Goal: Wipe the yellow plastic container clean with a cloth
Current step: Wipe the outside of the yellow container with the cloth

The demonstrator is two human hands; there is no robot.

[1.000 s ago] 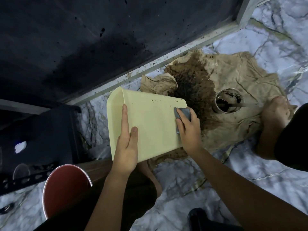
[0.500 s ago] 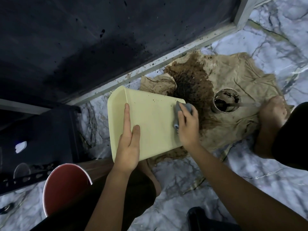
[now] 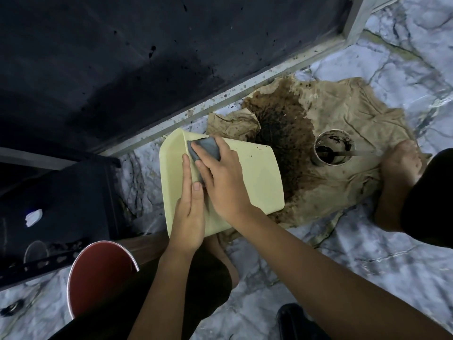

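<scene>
Item: pale yellow rectangular plastic container (image 3: 245, 177), lying tilted; likely light, stiff, smooth.
Hold: left hand (image 3: 188, 212) rests flat on its wall.
Tool: soft grey cloth (image 3: 204, 148), pressed under right hand (image 3: 223, 180).

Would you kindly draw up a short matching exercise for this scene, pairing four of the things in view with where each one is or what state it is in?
Things:
1. grey cloth
2. yellow container
3. round tin
4. left hand

Places or states:
A. stands on the stained brown sheet, dark paste inside
B. pressed under the right hand near the container's far left edge
C. tilted on its side, a few dark specks on it
D. lies flat along the container's near left side

Pairs: 1-B, 2-C, 3-A, 4-D
</scene>
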